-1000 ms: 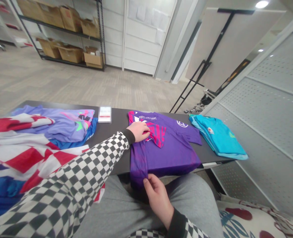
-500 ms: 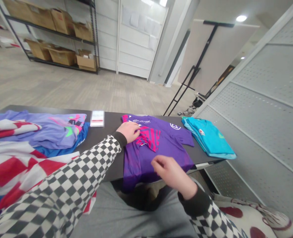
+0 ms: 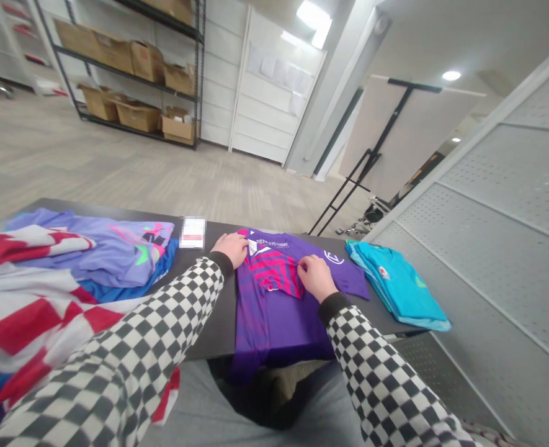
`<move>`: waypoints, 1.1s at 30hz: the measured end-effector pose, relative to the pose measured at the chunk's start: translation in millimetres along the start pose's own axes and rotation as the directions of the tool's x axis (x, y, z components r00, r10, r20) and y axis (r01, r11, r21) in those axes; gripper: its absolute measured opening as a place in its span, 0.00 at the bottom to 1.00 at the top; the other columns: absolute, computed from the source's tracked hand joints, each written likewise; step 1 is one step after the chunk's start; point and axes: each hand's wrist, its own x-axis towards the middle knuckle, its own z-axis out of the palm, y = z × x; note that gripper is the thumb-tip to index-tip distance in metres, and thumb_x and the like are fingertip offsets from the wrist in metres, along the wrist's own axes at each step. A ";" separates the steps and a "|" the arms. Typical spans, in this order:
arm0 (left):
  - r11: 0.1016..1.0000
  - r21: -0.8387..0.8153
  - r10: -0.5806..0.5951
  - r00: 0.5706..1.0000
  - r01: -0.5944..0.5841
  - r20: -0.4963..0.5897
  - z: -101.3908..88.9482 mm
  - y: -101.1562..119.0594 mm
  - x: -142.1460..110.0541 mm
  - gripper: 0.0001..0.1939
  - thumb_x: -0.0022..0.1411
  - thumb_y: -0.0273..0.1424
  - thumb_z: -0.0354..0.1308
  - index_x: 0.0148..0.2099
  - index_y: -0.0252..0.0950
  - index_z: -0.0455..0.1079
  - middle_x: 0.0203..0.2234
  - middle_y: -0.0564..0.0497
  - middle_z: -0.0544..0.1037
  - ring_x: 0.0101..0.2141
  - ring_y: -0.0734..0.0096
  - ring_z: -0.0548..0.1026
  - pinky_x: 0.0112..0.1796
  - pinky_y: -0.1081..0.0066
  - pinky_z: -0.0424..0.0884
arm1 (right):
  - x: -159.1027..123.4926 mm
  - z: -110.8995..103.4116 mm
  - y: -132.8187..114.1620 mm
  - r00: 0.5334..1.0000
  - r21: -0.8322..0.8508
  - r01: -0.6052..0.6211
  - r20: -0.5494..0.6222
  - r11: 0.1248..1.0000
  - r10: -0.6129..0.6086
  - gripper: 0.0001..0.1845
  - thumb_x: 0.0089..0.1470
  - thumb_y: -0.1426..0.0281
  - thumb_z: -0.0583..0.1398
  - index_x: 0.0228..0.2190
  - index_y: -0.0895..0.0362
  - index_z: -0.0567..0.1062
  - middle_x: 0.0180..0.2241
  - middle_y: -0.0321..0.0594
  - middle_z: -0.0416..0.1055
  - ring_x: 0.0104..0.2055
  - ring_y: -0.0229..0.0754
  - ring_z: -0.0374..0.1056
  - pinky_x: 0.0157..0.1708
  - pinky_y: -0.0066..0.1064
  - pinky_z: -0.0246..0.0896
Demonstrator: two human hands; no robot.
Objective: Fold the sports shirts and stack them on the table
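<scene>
A purple T-shirt (image 3: 297, 332) lies on the dark table before me, its lower end hanging over the near edge. One side is folded inward, so a pink-and-purple striped sleeve (image 3: 276, 273) rests on the body. At the shirt's upper left edge, my left hand (image 3: 231, 249) is closed on the fabric, fingers bent over the fold. My right hand (image 3: 318, 278) pinches the end of the striped sleeve between thumb and fingers. White lettering and a round white logo show near the far edge of the shirt.
Folded turquoise shirts (image 3: 402, 282) are stacked at the table's right end. Lavender (image 3: 102, 248) and red-and-white (image 3: 32, 310) garments lie heaped on the left. A blurred white card (image 3: 193, 233) is by the far edge. A perforated grey panel (image 3: 502, 248) stands at right.
My right hand has moved forward from above the near part of the shirt to the sleeve's end. The striped sleeve is spread wider. My left hand has shifted to the shirt's outer left edge.
</scene>
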 end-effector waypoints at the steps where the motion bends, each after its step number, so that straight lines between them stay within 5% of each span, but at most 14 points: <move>1: 1.000 -0.005 -0.008 1.000 0.008 0.010 1.1 0.4 -0.1 0.22 0.76 0.35 0.50 0.60 0.46 0.83 0.69 0.43 0.78 0.69 0.44 0.72 0.70 0.36 0.63 | 2.2 -0.1 1.3 1.000 -0.005 -0.004 -0.017 1.000 0.004 0.11 0.69 0.72 0.60 0.40 0.56 0.84 0.46 0.48 0.81 0.50 0.49 0.73 0.53 0.36 0.61; 6: 0.998 0.006 -0.058 0.995 0.058 0.083 -0.4 7.0 -4.2 0.33 0.74 0.54 0.53 0.74 0.48 0.72 0.78 0.42 0.64 0.78 0.31 0.55 0.72 0.26 0.48 | 4.2 3.6 7.5 0.998 -0.019 -0.040 -0.040 0.999 0.040 0.12 0.69 0.71 0.59 0.42 0.56 0.84 0.48 0.50 0.81 0.51 0.51 0.74 0.54 0.38 0.63; 11: 1.000 -0.007 -0.003 0.992 0.004 0.128 -6.9 18.6 -9.0 0.37 0.77 0.51 0.48 0.80 0.42 0.61 0.81 0.40 0.55 0.80 0.40 0.50 0.75 0.33 0.44 | -5.2 10.1 5.9 0.998 0.002 -0.022 -0.059 1.000 0.022 0.20 0.73 0.66 0.56 0.58 0.55 0.81 0.63 0.52 0.77 0.64 0.55 0.71 0.62 0.44 0.64; 14: 1.000 -0.001 0.012 0.968 -0.012 0.252 -6.3 19.9 -9.9 0.40 0.76 0.53 0.48 0.82 0.42 0.58 0.81 0.41 0.54 0.80 0.43 0.50 0.76 0.36 0.43 | -10.6 14.9 2.9 0.996 0.024 0.022 0.090 0.999 -0.024 0.28 0.75 0.57 0.55 0.69 0.52 0.73 0.75 0.50 0.66 0.76 0.58 0.59 0.73 0.53 0.55; 17: 0.999 0.029 -0.024 0.965 0.017 0.261 -4.1 17.9 -8.5 0.42 0.75 0.53 0.50 0.83 0.42 0.57 0.82 0.41 0.52 0.80 0.42 0.49 0.76 0.36 0.43 | -15.5 20.9 0.8 0.968 0.029 -0.007 0.250 1.000 -0.001 0.37 0.76 0.50 0.52 0.77 0.50 0.62 0.82 0.46 0.50 0.83 0.63 0.45 0.78 0.60 0.42; 24: 0.998 0.050 0.032 0.984 -0.042 0.178 -2.7 29.2 -9.7 0.37 0.75 0.44 0.50 0.81 0.39 0.60 0.82 0.40 0.53 0.80 0.44 0.49 0.76 0.34 0.41 | -16.2 20.7 4.3 0.974 0.092 -0.035 0.224 0.995 0.013 0.39 0.77 0.48 0.50 0.79 0.52 0.59 0.82 0.46 0.48 0.84 0.61 0.40 0.80 0.61 0.37; 33: 0.999 0.013 0.027 0.961 -0.032 0.277 -4.9 26.7 -10.9 0.38 0.74 0.47 0.51 0.82 0.45 0.59 0.81 0.44 0.55 0.80 0.44 0.51 0.75 0.30 0.42 | 18.0 11.5 35.2 0.969 -0.020 -0.095 0.225 0.995 0.097 0.35 0.78 0.53 0.48 0.77 0.53 0.64 0.81 0.45 0.51 0.84 0.60 0.39 0.80 0.57 0.35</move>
